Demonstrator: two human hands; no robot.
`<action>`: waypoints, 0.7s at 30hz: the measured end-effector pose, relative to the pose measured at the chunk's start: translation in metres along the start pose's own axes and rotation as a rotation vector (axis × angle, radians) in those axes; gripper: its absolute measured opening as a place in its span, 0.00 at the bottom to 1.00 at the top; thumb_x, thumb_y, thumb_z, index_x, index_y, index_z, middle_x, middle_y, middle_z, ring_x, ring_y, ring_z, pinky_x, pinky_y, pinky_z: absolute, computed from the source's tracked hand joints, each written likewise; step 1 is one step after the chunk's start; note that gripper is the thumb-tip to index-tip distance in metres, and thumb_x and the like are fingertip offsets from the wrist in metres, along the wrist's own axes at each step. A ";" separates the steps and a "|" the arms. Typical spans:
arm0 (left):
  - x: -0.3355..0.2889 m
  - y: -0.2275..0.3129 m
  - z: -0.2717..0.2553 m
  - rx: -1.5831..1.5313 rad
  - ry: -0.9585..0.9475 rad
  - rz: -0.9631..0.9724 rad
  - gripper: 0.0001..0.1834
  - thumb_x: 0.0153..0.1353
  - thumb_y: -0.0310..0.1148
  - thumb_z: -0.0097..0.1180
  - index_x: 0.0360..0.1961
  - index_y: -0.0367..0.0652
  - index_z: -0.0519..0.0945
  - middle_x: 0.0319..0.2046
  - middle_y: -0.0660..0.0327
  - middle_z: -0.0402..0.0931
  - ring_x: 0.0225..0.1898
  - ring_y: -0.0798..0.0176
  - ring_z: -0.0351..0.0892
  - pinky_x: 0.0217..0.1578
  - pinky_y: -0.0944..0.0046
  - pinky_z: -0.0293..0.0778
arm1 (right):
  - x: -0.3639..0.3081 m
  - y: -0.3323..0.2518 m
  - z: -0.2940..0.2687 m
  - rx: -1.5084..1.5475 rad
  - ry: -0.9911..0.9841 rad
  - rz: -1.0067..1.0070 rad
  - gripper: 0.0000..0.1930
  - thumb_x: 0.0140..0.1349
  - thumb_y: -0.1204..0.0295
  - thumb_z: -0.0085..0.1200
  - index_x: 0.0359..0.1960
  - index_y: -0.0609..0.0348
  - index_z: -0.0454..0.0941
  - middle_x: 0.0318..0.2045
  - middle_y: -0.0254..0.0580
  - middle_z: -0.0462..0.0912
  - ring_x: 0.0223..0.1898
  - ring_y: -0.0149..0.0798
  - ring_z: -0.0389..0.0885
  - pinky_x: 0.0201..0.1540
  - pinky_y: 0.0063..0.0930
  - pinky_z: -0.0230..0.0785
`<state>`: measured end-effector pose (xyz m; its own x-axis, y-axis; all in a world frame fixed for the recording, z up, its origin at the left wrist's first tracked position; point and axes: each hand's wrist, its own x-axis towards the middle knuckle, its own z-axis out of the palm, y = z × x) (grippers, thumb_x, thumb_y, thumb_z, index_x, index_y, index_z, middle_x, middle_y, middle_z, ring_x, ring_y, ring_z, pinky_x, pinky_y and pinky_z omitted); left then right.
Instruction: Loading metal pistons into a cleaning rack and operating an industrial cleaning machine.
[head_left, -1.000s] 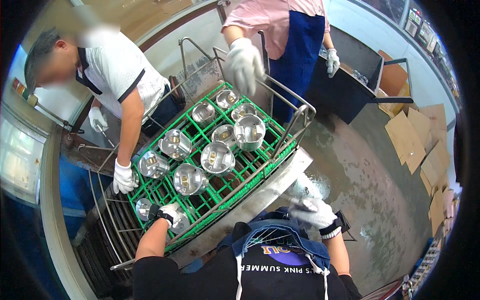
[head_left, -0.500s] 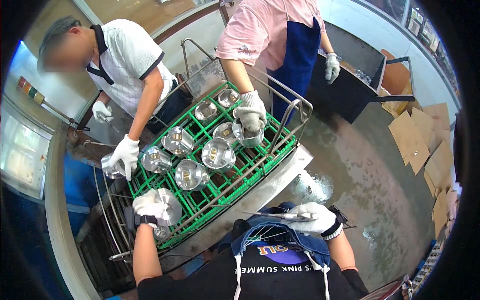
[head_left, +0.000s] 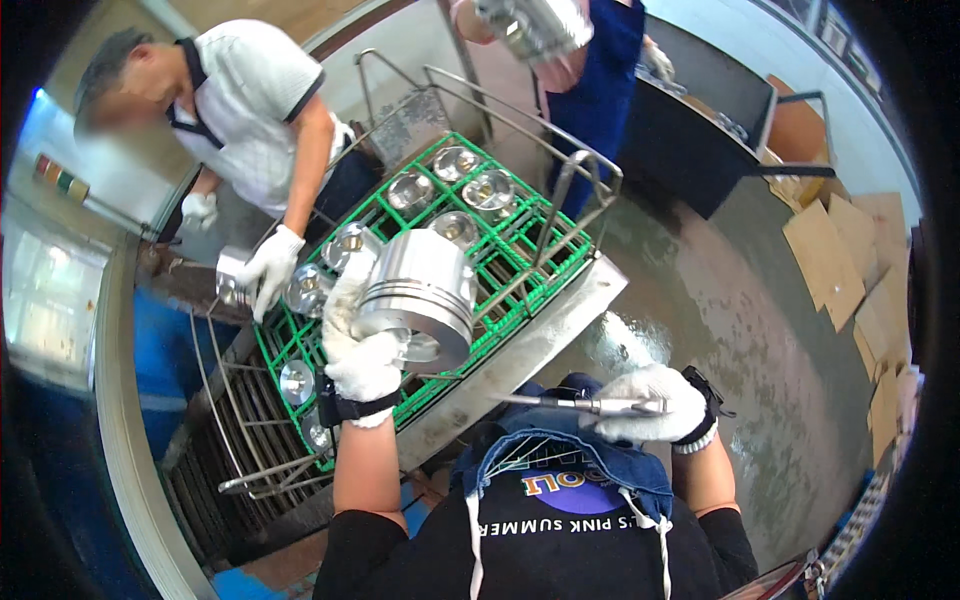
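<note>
A large silver piston (head_left: 425,285) with ring grooves is raised above the green rack (head_left: 545,310), close to me. My left hand (head_left: 365,365), in a white glove, is shut on its left side and lower edge. It hides part of the rack behind it. In my gloved right hand (head_left: 650,405) is a metal hand tool (head_left: 570,404) with a long thin shaft, pointing left. The tool is held low in front of my apron, apart from the piston. Several more pistons stand in the rack, among them one (head_left: 297,382) left of my left wrist.
At left, a co-worker's gloved hand (head_left: 272,265) is on a piston (head_left: 232,275) beside the rack. Another person lifts a piston (head_left: 535,25) at the far side. Metal rails (head_left: 575,180) stand around the rack. A dark bin (head_left: 690,130) and cardboard (head_left: 825,260) lie right.
My left hand has moved up and right, raising the piston toward me. My right hand stays nearly in place. The co-worker across has lifted a piston out of the rack.
</note>
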<state>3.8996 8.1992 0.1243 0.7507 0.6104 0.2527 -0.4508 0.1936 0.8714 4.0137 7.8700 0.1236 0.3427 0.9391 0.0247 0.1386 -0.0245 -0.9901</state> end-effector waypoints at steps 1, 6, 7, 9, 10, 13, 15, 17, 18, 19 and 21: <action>0.002 -0.005 0.010 -0.043 -0.072 -0.018 0.43 0.36 0.15 0.52 0.63 0.33 0.66 0.57 0.47 0.72 0.56 0.50 0.76 0.54 0.53 0.75 | -0.010 0.010 0.006 0.033 0.156 -0.138 0.10 0.56 0.73 0.64 0.39 0.60 0.85 0.30 0.38 0.86 0.30 0.29 0.83 0.34 0.24 0.76; 0.006 -0.043 0.051 0.160 -0.278 0.027 0.34 0.55 0.23 0.59 0.65 0.32 0.64 0.62 0.47 0.67 0.60 0.50 0.72 0.60 0.51 0.70 | -0.073 0.009 0.002 0.433 0.483 0.410 0.08 0.57 0.74 0.63 0.37 0.62 0.84 0.29 0.37 0.85 0.27 0.27 0.81 0.31 0.21 0.74; 0.011 -0.051 0.062 0.285 -0.419 0.169 0.31 0.59 0.24 0.55 0.65 0.32 0.63 0.63 0.46 0.65 0.61 0.49 0.71 0.60 0.50 0.69 | -0.088 0.017 0.002 0.338 0.405 0.238 0.09 0.56 0.73 0.64 0.37 0.62 0.84 0.29 0.36 0.85 0.27 0.26 0.81 0.31 0.21 0.74; 0.015 -0.064 0.082 0.106 -0.528 0.054 0.31 0.61 0.28 0.54 0.65 0.33 0.63 0.64 0.46 0.65 0.61 0.49 0.70 0.61 0.50 0.69 | -0.113 0.015 0.009 0.339 0.410 0.284 0.10 0.55 0.72 0.64 0.37 0.62 0.84 0.29 0.36 0.85 0.27 0.27 0.81 0.31 0.22 0.75; 0.016 -0.070 0.092 -0.050 -0.585 -0.046 0.30 0.63 0.31 0.53 0.65 0.33 0.63 0.64 0.46 0.64 0.62 0.49 0.69 0.61 0.49 0.68 | -0.120 0.025 0.011 0.261 0.590 0.290 0.09 0.55 0.74 0.64 0.37 0.63 0.84 0.29 0.37 0.85 0.28 0.28 0.82 0.31 0.22 0.75; 0.010 -0.089 0.121 -0.092 -0.600 -0.145 0.27 0.67 0.31 0.49 0.65 0.34 0.65 0.58 0.44 0.71 0.58 0.50 0.74 0.59 0.51 0.70 | -0.139 0.021 0.012 0.544 0.825 0.317 0.10 0.54 0.74 0.65 0.39 0.62 0.83 0.31 0.37 0.85 0.28 0.27 0.81 0.29 0.21 0.74; 0.010 -0.095 0.135 -0.206 -0.627 -0.347 0.26 0.68 0.35 0.47 0.65 0.36 0.66 0.58 0.45 0.72 0.57 0.50 0.75 0.59 0.49 0.71 | -0.149 0.023 0.023 0.394 0.751 0.202 0.11 0.54 0.74 0.65 0.39 0.62 0.83 0.32 0.38 0.85 0.27 0.26 0.80 0.29 0.20 0.73; 0.007 -0.100 0.151 -0.174 -0.684 -0.341 0.26 0.68 0.36 0.47 0.65 0.36 0.65 0.57 0.45 0.72 0.57 0.51 0.75 0.59 0.49 0.72 | -0.150 0.022 0.026 0.384 0.796 0.237 0.11 0.54 0.74 0.65 0.39 0.61 0.83 0.31 0.37 0.85 0.26 0.23 0.78 0.27 0.18 0.72; 0.006 -0.103 0.155 -0.139 -0.713 -0.315 0.26 0.69 0.37 0.46 0.65 0.36 0.65 0.57 0.46 0.73 0.57 0.52 0.75 0.59 0.49 0.72 | -0.151 0.018 0.020 0.545 0.845 0.406 0.11 0.54 0.73 0.66 0.39 0.61 0.83 0.29 0.36 0.85 0.27 0.22 0.79 0.30 0.19 0.73; 0.007 -0.105 0.159 -0.222 -0.693 -0.421 0.31 0.62 0.32 0.56 0.65 0.36 0.64 0.57 0.47 0.73 0.57 0.52 0.75 0.58 0.50 0.72 | -0.159 0.036 0.020 0.606 0.885 0.438 0.11 0.54 0.73 0.66 0.38 0.61 0.83 0.29 0.36 0.85 0.29 0.23 0.79 0.32 0.20 0.73; 0.001 -0.102 0.174 -0.110 -0.750 -0.330 0.35 0.56 0.28 0.61 0.66 0.36 0.64 0.57 0.47 0.73 0.57 0.53 0.75 0.58 0.51 0.72 | -0.163 0.030 0.022 0.392 0.834 0.309 0.11 0.54 0.73 0.66 0.39 0.61 0.83 0.29 0.35 0.85 0.33 0.25 0.80 0.38 0.22 0.74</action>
<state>4.0308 8.0465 0.1086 0.9582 -0.1577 0.2387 -0.1666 0.3709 0.9136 3.9412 7.7236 0.0872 0.8813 0.3624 -0.3032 -0.3358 0.0288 -0.9415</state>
